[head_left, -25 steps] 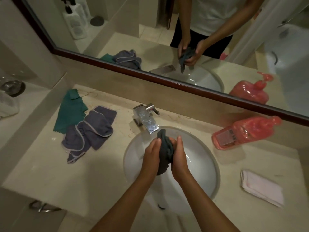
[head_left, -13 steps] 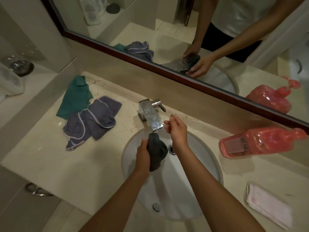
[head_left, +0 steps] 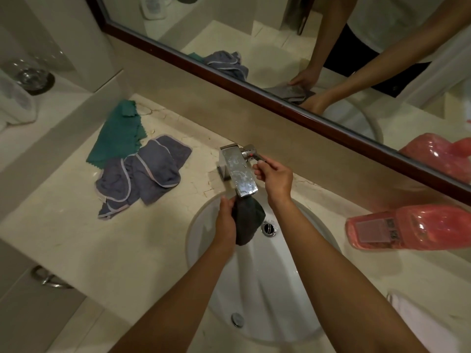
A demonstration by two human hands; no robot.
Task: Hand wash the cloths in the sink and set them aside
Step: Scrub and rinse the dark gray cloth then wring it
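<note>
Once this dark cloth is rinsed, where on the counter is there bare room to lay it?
Widest bare patch: the counter front-left, between the grey cloths and the sink rim. A smaller strip lies right of the sink, between the red bottle and the white cloth. Crowded: back-left, where the green cloth meets the grey ones, and around the faucet.

1. A beige marble countertop (head_left: 76,240) carries a white oval sink (head_left: 265,296), with a chrome faucet (head_left: 238,171) at its far edge.
2. Far left lie a green cloth (head_left: 116,137) and a crumpled grey-blue cloth (head_left: 142,174), overlapping.
3. On the right lies a pink bottle (head_left: 407,226) on its side; a white folded cloth (head_left: 430,324) lies near right.
</note>
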